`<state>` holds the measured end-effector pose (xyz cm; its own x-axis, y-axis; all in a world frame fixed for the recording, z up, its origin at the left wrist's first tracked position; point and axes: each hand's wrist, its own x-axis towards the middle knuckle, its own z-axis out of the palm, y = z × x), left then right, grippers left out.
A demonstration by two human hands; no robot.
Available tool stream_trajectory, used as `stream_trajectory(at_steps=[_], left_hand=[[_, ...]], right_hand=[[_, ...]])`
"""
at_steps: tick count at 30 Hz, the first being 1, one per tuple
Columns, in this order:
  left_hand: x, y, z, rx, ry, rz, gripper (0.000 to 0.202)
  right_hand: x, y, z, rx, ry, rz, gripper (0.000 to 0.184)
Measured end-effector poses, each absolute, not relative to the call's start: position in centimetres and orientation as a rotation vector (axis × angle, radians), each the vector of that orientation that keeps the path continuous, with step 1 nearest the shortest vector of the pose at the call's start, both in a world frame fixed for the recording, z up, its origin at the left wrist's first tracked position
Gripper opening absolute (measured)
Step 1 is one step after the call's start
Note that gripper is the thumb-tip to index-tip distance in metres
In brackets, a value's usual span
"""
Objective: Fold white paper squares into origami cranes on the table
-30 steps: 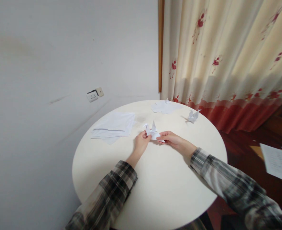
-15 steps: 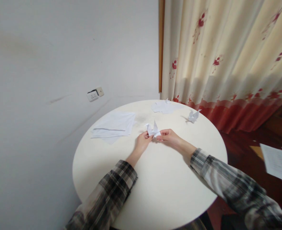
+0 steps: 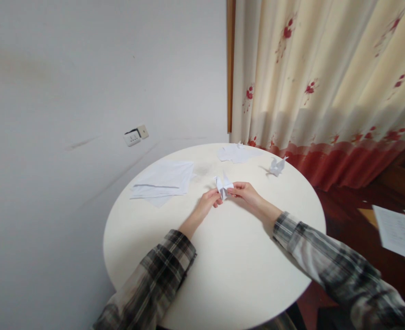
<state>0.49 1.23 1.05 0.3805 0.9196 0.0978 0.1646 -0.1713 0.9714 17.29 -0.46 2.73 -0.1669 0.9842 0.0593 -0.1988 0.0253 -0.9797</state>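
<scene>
A small white paper crane (image 3: pixel 224 187) is between my two hands over the middle of the round table. My right hand (image 3: pixel 245 193) pinches its right side between thumb and fingers. On its left side my left hand (image 3: pixel 207 202) has its fingers curled against the lower edge, and the fingertips are partly hidden by the folds. Two pointed parts of the crane stand upward. Farther back on the right sits another folded paper crane (image 3: pixel 277 167), apart from both hands.
The round white table (image 3: pixel 247 270) stands against a wall with a socket (image 3: pixel 132 138). A stack of white paper (image 3: pixel 163 176) lies at its left. More paper sheets (image 3: pixel 235 153) lie at the back. Beyond the right edge are a patterned curtain (image 3: pixel 326 91) and printed sheets (image 3: pixel 400 231).
The crane has turned and shifted slightly right, so its folds face me differently. My left fingers have moved lower along its left side. My right hand keeps its grip.
</scene>
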Motion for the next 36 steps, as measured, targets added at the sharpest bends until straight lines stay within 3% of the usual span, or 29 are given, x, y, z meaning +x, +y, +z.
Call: stream_trajectory(at_steps=[5, 15, 24, 36], left_hand=[[0.9, 1.2, 0.9, 1.593, 0.984, 0.928, 0.038], [0.9, 1.2, 1.2, 1.586, 1.077, 1.015, 0.037], [0.8, 1.3, 1.4, 1.543, 1.072, 1.011, 0.035], [1.0, 0.9, 1.7, 1.433, 0.883, 1.025, 0.035]], right_hand=[[17.1, -0.6, 2.8, -0.915, -1.199, 1.425, 0.029], [17.0, 0.1, 1.6, -0.912, -1.364, 1.283, 0.032], [18.4, 0.3, 2.3, -1.051, -1.783, 0.596, 0.019], [19.1, 0.8, 1.4, -0.938, -1.915, 0.26, 0.016]])
